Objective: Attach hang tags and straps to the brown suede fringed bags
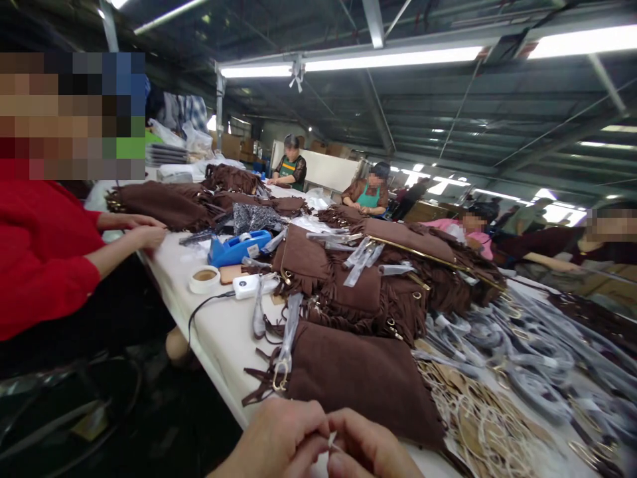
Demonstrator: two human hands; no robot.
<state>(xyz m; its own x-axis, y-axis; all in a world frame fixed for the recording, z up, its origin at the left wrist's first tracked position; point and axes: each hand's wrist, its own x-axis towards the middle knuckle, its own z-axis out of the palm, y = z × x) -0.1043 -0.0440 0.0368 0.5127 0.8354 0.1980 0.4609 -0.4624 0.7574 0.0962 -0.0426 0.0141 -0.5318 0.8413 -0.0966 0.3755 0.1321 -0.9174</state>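
At the bottom of the head view, my left hand (281, 435) and my right hand (371, 443) meet with fingertips pinched together. Between them shows a thin white string (332, 439); its lower end is hidden by my fingers. Just beyond lies a flat brown fringed bag (355, 378), with a gold clasp (281, 376) partly wrapped in clear plastic at its left corner. To the right of the bag is a heap of beige tags (472, 415) tangled with white strings.
More brown fringed bags (353, 285) are piled beyond. A blue tape dispenser (239, 247), a tape roll (204, 279) and a white corded device (255, 285) sit near the table edge. Plastic-wrapped straps (535, 345) cover the right. A co-worker in red (44, 245) stands left; others work farther back.
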